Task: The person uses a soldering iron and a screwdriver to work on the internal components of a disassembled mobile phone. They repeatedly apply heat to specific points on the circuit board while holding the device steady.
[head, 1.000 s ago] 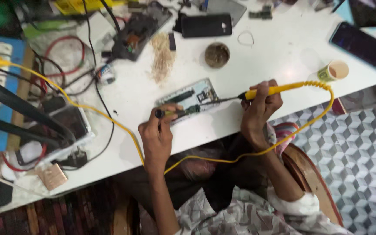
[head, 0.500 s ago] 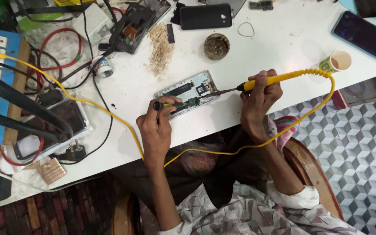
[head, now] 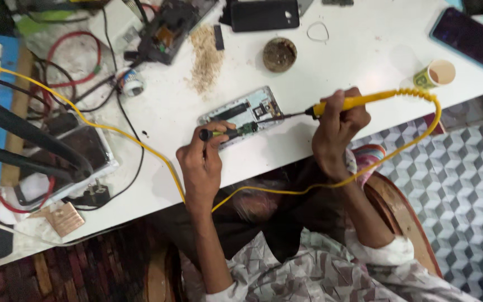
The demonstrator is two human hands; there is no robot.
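Your right hand (head: 337,126) grips the yellow iron (head: 359,101), tip on the open phone (head: 242,114) near the table (head: 364,50) edge. Your left hand (head: 201,162) pinches a dark tool (head: 219,133) against the phone's near side (yellow cord (head: 420,131) loops right).

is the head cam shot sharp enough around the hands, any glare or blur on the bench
Head view: fairly sharp at the centre, where the left hand, right hand and opened phone read clearly; the white table looks bright and slightly washed out; the left edge, around the dark rods, is softer and dimmer.
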